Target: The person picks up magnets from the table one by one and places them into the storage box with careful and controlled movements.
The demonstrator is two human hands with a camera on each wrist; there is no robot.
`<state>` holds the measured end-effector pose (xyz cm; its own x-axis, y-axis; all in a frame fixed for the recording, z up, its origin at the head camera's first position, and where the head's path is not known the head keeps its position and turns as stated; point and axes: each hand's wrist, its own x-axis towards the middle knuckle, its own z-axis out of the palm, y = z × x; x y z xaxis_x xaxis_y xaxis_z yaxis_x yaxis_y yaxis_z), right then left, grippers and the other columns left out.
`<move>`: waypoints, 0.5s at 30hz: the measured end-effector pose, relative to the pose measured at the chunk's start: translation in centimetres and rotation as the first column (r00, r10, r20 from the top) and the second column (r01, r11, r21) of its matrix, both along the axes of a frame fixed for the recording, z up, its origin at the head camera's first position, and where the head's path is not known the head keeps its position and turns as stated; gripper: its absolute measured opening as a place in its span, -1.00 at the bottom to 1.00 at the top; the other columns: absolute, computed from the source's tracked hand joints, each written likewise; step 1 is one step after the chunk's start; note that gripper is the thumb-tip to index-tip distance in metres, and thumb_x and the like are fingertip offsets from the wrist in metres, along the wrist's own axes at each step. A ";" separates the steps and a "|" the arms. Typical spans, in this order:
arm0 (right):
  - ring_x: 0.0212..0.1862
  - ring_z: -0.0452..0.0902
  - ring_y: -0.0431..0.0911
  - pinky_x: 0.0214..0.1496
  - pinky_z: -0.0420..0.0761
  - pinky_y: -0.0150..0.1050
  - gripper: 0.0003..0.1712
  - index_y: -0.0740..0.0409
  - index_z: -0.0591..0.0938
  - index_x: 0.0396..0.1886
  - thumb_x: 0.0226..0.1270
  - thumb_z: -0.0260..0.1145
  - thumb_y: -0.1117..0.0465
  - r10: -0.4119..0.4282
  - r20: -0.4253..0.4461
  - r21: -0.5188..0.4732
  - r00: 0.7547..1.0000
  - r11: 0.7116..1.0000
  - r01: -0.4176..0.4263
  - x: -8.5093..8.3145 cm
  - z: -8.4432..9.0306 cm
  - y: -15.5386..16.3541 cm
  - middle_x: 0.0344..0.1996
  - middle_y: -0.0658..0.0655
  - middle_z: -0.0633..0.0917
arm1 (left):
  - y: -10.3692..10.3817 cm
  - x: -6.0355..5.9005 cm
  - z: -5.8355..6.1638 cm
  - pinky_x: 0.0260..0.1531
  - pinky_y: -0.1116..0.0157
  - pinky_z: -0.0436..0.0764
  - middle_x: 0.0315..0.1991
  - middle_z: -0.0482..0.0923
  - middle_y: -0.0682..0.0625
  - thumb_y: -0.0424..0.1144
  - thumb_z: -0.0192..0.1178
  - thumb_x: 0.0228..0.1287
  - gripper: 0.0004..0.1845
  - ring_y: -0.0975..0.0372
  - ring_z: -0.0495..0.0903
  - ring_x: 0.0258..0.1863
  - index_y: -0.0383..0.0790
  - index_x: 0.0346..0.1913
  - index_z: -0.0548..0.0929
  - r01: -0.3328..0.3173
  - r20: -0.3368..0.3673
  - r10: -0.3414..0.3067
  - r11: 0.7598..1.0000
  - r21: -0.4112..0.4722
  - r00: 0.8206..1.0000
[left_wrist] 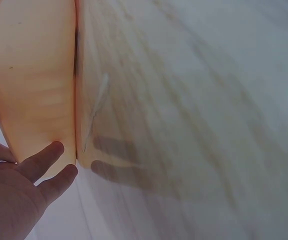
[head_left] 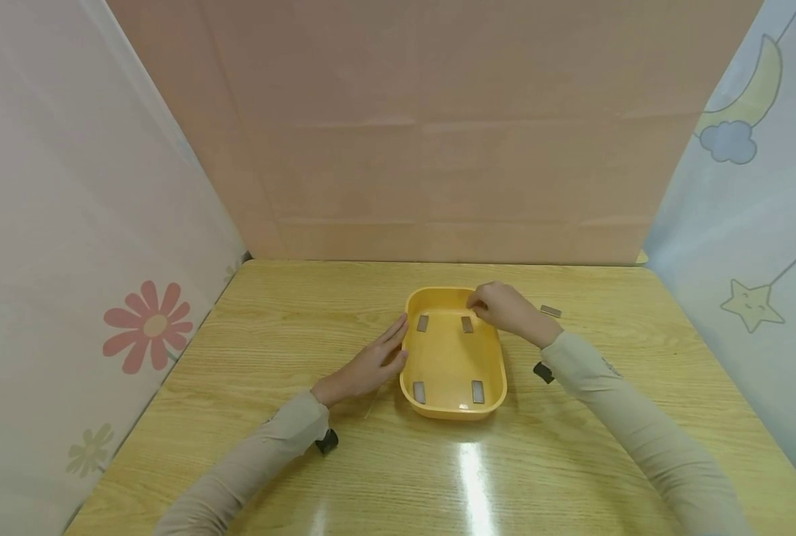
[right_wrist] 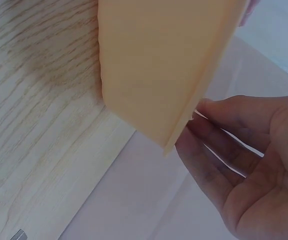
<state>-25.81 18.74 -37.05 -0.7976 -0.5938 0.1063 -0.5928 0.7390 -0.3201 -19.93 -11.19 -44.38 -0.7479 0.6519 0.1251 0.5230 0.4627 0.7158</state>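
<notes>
A yellow plastic tray (head_left: pixel 454 414) stands in the middle of the wooden table (head_left: pixel 290 327). Several small grey rectangular pieces lie flat on its floor, one near each corner, such as the far right piece (head_left: pixel 467 324) and the near left piece (head_left: pixel 419 391). My left hand (head_left: pixel 371 365) lies with straight fingers against the tray's left wall (left_wrist: pixel 34 85), fingertips (left_wrist: pixel 54 148) touching it. My right hand (head_left: pixel 505 309) reaches over the far right corner, its relaxed fingers (right_wrist: pixel 204 145) at the rim (right_wrist: pixel 179 137), holding nothing that shows.
One more grey piece (head_left: pixel 550 311) lies on the table just right of my right hand, also seen as a grey piece (right_wrist: pixel 18 235) low in the right wrist view. Fabric screens close off the back and both sides. Glare marks the near table.
</notes>
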 end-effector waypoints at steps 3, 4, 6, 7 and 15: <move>-0.19 0.68 0.11 -0.16 0.68 -0.04 -0.82 0.39 0.75 -0.20 0.32 0.24 0.50 0.000 -0.001 -0.008 1.000 1.000 0.000 0.0 0.0 0.1 -0.25 0.28 0.74 | 0.0 0.0 0.1 0.41 0.13 0.12 0.60 -0.30 -0.04 -0.21 -0.08 0.60 -0.34 0.15 -0.15 0.53 -0.38 0.55 -0.07 0.002 0.003 -0.002 1.000 -0.002 1.000; -0.20 0.68 0.10 -0.16 0.67 -0.05 -0.82 0.39 0.75 -0.20 0.31 0.24 0.50 0.000 -0.003 -0.011 1.000 1.000 0.000 0.0 0.0 0.1 -0.25 0.28 0.74 | 0.0 0.0 0.1 0.41 0.14 0.11 0.60 -0.30 -0.04 -0.20 -0.08 0.60 -0.34 0.16 -0.15 0.53 -0.37 0.56 -0.08 0.001 0.004 -0.001 1.000 -0.005 1.000; -0.21 0.67 0.09 -0.17 0.67 -0.05 -0.82 0.40 0.75 -0.20 0.31 0.24 0.51 -0.003 -0.005 -0.019 1.000 1.000 0.003 0.0 0.0 0.2 -0.25 0.28 0.74 | 0.0 0.0 0.0 0.41 0.15 0.11 0.60 -0.31 -0.04 -0.20 -0.09 0.61 -0.34 0.16 -0.16 0.53 -0.37 0.56 -0.09 0.002 0.004 -0.002 1.000 -0.009 1.000; -0.21 0.67 0.09 -0.18 0.67 -0.05 -0.82 0.40 0.75 -0.20 0.30 0.24 0.51 -0.005 -0.005 -0.023 1.000 1.000 0.005 0.0 0.0 0.2 -0.25 0.28 0.74 | 0.0 -0.1 0.0 0.41 0.15 0.11 0.60 -0.31 -0.05 -0.20 -0.09 0.61 -0.34 0.16 -0.16 0.53 -0.37 0.56 -0.09 0.002 0.004 -0.002 1.000 -0.012 1.000; -0.19 0.68 0.11 -0.14 0.67 -0.03 -0.80 0.44 0.73 -0.15 0.30 0.23 0.52 -0.037 0.018 -0.042 0.999 0.998 0.037 0.1 0.2 0.3 -0.21 0.31 0.74 | 0.0 0.0 0.0 0.41 0.14 0.11 0.60 -0.31 -0.03 -0.19 -0.08 0.61 -0.34 0.16 -0.15 0.53 -0.37 0.56 -0.08 -0.004 0.001 0.004 1.000 -0.014 1.000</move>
